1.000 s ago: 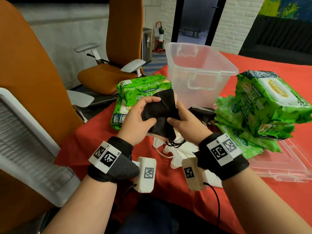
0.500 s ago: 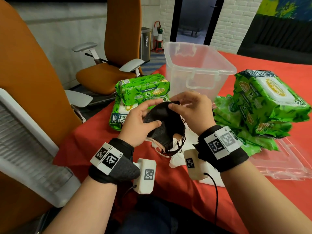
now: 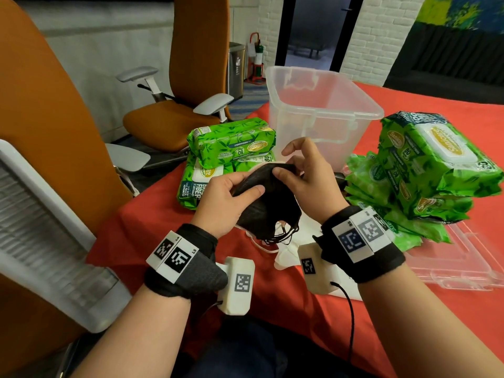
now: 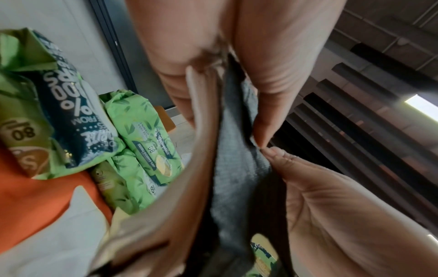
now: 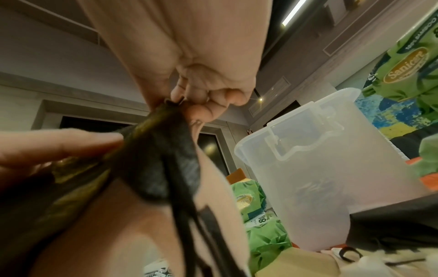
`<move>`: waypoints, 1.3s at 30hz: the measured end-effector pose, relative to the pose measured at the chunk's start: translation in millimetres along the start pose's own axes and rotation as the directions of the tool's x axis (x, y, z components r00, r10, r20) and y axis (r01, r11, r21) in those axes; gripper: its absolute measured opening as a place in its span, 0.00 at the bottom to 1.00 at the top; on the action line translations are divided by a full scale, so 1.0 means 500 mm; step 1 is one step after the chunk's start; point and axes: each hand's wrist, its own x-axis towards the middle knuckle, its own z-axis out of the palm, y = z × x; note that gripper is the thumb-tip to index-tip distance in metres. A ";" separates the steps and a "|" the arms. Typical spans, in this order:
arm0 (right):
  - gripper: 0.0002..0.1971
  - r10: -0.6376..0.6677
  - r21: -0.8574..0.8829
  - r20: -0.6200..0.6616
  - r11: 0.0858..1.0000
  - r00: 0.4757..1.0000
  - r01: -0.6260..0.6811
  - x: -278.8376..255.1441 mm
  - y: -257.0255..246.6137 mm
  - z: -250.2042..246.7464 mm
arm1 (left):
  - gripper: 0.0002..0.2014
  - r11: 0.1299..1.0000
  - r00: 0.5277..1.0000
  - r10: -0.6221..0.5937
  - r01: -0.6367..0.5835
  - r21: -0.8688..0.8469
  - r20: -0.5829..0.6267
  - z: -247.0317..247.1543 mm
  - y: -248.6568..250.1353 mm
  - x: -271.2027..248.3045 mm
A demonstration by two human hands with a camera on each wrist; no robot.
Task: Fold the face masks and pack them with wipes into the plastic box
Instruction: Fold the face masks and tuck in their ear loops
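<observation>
I hold a black face mask (image 3: pixel 268 205) above the red table, with a beige mask layered behind it (image 4: pixel 189 187). My left hand (image 3: pixel 231 192) grips its left side, thumb on top. My right hand (image 3: pixel 294 170) pinches its upper edge between thumb and forefinger (image 5: pixel 187 105). Black ear loops (image 3: pixel 283 236) dangle below. More white masks (image 3: pixel 289 255) lie on the table under my hands. The clear plastic box (image 3: pixel 319 110) stands open behind them. Green wipe packs are stacked at its left (image 3: pixel 231 148) and piled at its right (image 3: pixel 425 170).
The box's clear lid (image 3: pixel 458 263) lies flat at the right on the red tablecloth (image 3: pixel 272 309). Orange office chairs (image 3: pixel 174 105) stand left of the table, and a white chair back (image 3: pixel 41 236) is close at my left.
The right hand rose from the mask's lower side to its top edge and pinches it there. The mask has opened out wider between both hands.
</observation>
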 end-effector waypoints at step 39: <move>0.28 0.602 -0.862 0.129 0.461 0.788 -0.211 0.139 0.225 -0.036 | 0.18 0.978 0.992 -0.064 0.084 0.190 -0.109 -0.033 -0.054 0.014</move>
